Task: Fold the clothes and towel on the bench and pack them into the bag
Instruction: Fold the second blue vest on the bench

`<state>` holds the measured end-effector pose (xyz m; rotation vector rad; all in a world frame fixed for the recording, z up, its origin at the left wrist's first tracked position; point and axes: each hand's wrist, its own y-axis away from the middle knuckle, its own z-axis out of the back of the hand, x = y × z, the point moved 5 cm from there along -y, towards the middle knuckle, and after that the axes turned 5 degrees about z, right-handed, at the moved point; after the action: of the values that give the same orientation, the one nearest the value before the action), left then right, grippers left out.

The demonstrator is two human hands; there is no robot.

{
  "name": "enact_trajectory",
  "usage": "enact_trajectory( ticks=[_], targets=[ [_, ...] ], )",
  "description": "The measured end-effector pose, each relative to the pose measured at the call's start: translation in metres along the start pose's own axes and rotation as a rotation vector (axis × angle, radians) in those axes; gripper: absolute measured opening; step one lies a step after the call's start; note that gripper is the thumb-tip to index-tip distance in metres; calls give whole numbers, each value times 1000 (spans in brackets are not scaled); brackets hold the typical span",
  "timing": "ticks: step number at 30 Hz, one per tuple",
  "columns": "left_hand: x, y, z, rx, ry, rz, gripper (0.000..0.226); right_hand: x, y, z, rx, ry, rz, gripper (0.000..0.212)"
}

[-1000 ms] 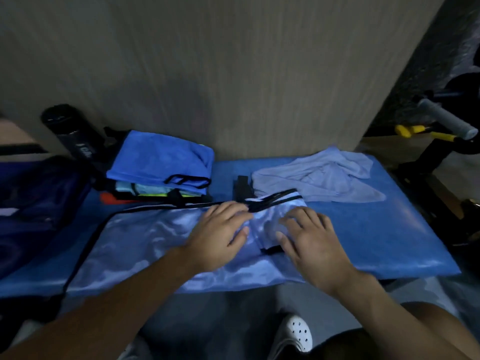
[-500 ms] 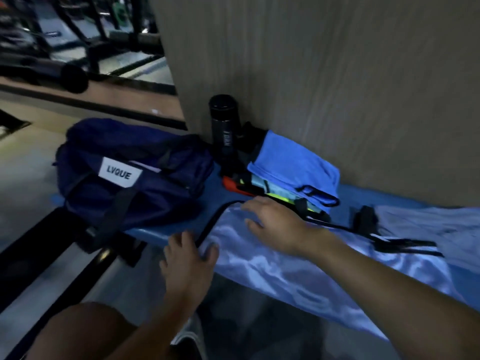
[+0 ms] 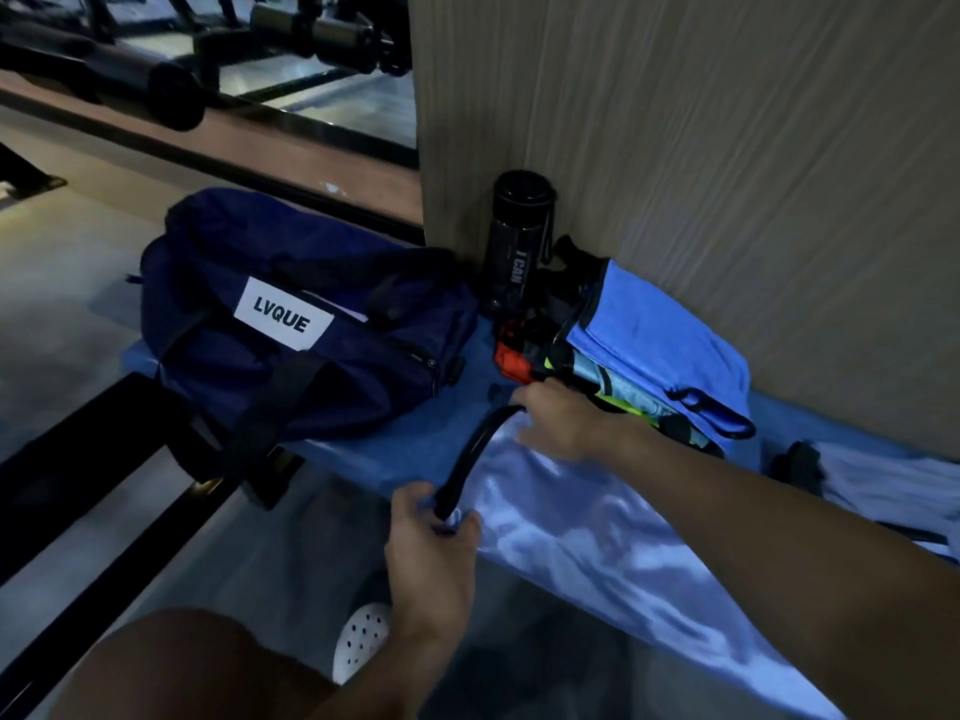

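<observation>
Two hands work the short black-trimmed edge of the pale shiny garment (image 3: 597,537). Left hand (image 3: 431,537) pinches the near corner, fingers clamped on the trim. Right hand (image 3: 563,423) has fingers curled on the far corner, which looks like a pinch. Garment's long axis runs rightward from the fingers along the table (image 3: 405,459), so the fold likely goes that way. Bag (image 3: 311,356) sits left of both hands, near. Folded pile (image 3: 660,350) lies just behind the right fingers, bottle (image 3: 519,236) beyond; the pile may crowd the lift.

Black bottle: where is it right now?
Head view, upper centre: the bottle stands upright by the wall, between the navy bag and the folded stack.
</observation>
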<state>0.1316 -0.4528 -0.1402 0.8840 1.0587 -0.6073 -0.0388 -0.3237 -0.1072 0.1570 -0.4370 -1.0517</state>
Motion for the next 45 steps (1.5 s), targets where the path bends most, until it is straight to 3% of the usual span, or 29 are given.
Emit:
enact_trajectory(
  ticks=[1,4,8,14,19,26,29,31,35,37,41,43,45],
  targets=[
    [-4,2,1,-3,17,-22,35,3,0,2,-16,0,27,11],
    [-21,6,9,-52,38,-129,36,18,4,17,-120,-86,130,26],
    [-52,23,21,-57,64,-334,37,35,21,47,-246,-162,231,4],
    [-59,60,-3,200,-91,-600,86,0,84,68,-363,-28,365,15],
    [-60,89,-46,336,-258,-872,48,-59,137,60,-480,106,350,22],
    [-38,128,-111,511,-581,-1246,30,-132,178,19,-518,162,180,41],
    [-39,122,-121,478,-600,-1253,28,-153,180,-1,-463,203,150,51],
    [-35,105,-130,404,-787,-1238,37,-160,184,-9,-435,251,143,55],
    [-7,76,-144,420,-1112,-1194,52,-153,196,-5,-540,169,136,32],
    [4,71,-147,445,-1186,-1193,55,-145,198,-9,-476,136,93,49],
    [8,67,-146,485,-1228,-1183,56,-150,193,-38,-155,286,-41,84],
    [7,69,-145,486,-1231,-1183,56,-153,195,-43,-148,281,-76,84],
    [-1,73,-147,483,-1198,-1184,55,-148,201,-39,-250,203,-60,80]
  ],
)
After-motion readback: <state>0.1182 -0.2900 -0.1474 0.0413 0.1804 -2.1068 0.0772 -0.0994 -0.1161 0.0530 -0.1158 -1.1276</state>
